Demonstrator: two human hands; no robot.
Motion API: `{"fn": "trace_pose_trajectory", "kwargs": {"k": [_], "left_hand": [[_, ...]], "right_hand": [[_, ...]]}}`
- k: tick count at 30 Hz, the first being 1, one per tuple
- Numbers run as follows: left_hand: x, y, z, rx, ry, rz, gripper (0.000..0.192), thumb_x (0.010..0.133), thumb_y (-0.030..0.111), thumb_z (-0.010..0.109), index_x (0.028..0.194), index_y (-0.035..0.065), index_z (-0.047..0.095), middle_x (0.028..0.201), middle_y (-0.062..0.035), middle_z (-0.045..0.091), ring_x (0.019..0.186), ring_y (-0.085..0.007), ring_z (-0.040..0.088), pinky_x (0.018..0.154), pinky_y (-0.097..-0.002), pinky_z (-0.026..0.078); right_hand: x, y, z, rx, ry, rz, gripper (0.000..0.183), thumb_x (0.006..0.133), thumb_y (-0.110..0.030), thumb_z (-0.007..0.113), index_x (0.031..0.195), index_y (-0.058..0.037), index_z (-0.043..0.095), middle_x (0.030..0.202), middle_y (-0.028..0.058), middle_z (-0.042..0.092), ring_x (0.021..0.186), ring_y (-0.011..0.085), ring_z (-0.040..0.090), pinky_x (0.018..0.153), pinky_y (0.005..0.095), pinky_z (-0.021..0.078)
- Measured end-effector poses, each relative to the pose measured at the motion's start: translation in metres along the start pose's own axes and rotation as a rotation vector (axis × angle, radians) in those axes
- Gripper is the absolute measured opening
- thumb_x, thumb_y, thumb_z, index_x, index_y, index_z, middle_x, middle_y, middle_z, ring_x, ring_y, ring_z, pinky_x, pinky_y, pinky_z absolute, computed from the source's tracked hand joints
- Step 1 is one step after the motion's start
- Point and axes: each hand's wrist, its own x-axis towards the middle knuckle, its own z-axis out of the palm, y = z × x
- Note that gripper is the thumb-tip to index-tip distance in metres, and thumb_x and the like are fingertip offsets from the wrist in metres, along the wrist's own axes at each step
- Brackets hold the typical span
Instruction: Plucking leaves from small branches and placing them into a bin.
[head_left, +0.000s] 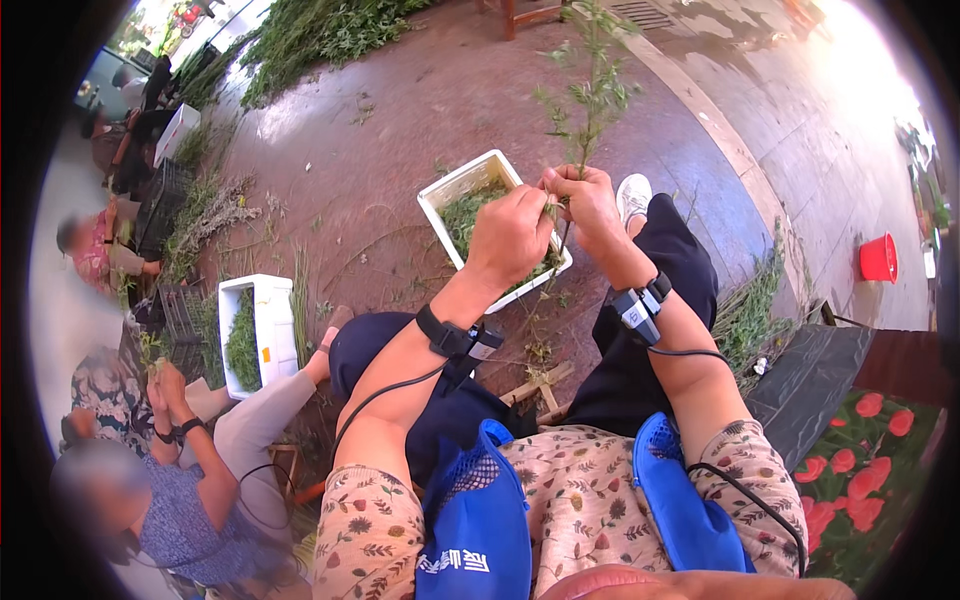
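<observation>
My right hand (589, 199) grips a tall leafy green stalk (592, 90), whose top stands up beyond my fingers. Its dark lower stem slants down below the grip. Close against it, my left hand (510, 236) is curled, with a few green leaves (553, 208) pinched at its fingertips. The palm side of that hand is hidden. Beneath both hands, a white plastic crate (457, 166) on the floor holds loose picked leaves (469, 214).
To the left, a seated person (187, 495) handles a sprig beside a white foam box (276, 330) of greens. More people sit farther back. Cut stalks (750, 315) lie on the right, a leafy heap (322, 37) at the top. A red bucket (878, 258) stands far right.
</observation>
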Motion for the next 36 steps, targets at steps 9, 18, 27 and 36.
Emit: {"fn": "trace_pose_trajectory", "kwargs": {"k": [9, 18, 27, 36], "left_hand": [[-0.008, 0.032, 0.004, -0.381, -0.050, -0.112, 0.002, 0.079, 0.005, 0.061, 0.079, 0.0053, 0.059, 0.070, -0.0077, 0.057, 0.062, -0.0200, 0.056, 0.054, -0.0296, 0.044], [0.009, -0.019, 0.001, -0.803, -0.006, -0.781, 0.032, 0.093, 0.028, 0.057, 0.076, 0.0017, 0.061, 0.062, 0.0017, 0.053, 0.053, -0.0060, 0.045, 0.048, -0.0229, 0.036], [-0.011, 0.028, 0.000, -0.200, -0.223, 0.116, 0.008, 0.079, 0.014, 0.063, 0.079, 0.0082, 0.059, 0.076, -0.0116, 0.058, 0.067, -0.0326, 0.059, 0.058, -0.0409, 0.048], [-0.001, 0.003, -0.023, -0.846, -0.154, -0.622, 0.024, 0.095, 0.023, 0.053, 0.087, 0.0033, 0.063, 0.075, -0.0009, 0.059, 0.059, -0.0032, 0.048, 0.051, -0.0193, 0.039]], "right_hand": [[0.002, -0.018, -0.019, 0.245, -0.188, 0.138, 0.014, 0.089, -0.012, 0.063, 0.083, 0.0005, 0.061, 0.058, -0.0054, 0.042, 0.046, 0.0037, 0.031, 0.041, 0.0218, 0.0204], [0.000, -0.020, -0.005, 0.244, -0.343, 0.061, 0.031, 0.095, -0.025, 0.056, 0.101, 0.0054, 0.061, 0.074, -0.0001, 0.051, 0.054, 0.0050, 0.040, 0.047, 0.0195, 0.0308], [0.009, 0.023, -0.012, -0.411, 0.161, -0.477, 0.027, 0.091, -0.016, 0.060, 0.069, -0.0006, 0.063, 0.058, 0.0001, 0.055, 0.056, 0.0056, 0.044, 0.049, 0.0274, 0.0360], [0.004, -0.006, -0.026, 0.020, -0.287, 0.247, 0.028, 0.097, -0.026, 0.053, 0.078, -0.0052, 0.054, 0.058, -0.0031, 0.042, 0.043, 0.0051, 0.029, 0.038, 0.0216, 0.0213]]}}
